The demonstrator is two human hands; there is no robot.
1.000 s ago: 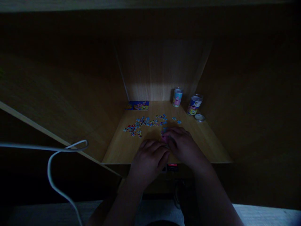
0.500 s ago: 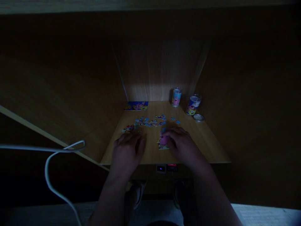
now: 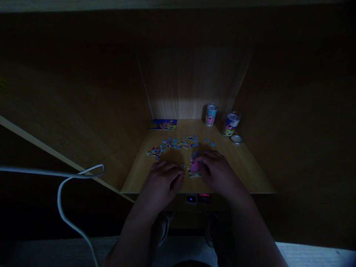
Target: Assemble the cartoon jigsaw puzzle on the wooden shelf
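1. I am watching the left hand (image 3: 160, 187) curving inward above the light wooden desk (image 3: 139, 181). Its fingers (image 3: 174, 171) are half closed and reaching toward the right hand, but I cannot tell whether they are pinching anything.
2. The right hand (image 3: 218, 176) is arching over a small joined patch of pink-and-yellow cardboard jigsaw pieces (image 3: 194, 172). Its bent fingers (image 3: 204, 160) are touching the patch, though I cannot tell whether they are gripping it.
3. The patch is sitting near the desk's front edge, between the two hands, with the left fingertips just beside it.
4. Loose blue-and-red cardboard jigsaw pieces (image 3: 174, 144) are lying scattered in a band just beyond the hands.
5. Compared with the previous frame, the left hand is moving closer to the patch, and its fingers are drawing in from their flatter spread. The right hand is staying over the patch.
6. A blue rectangular picture card (image 3: 163, 124) is lying at the back of the desk. Two cylindrical cartoon-printed cans (image 3: 211, 115) (image 3: 230, 124) are standing toward the back right, with a round silver metal lid (image 3: 236, 139) lying just beside the nearer can.
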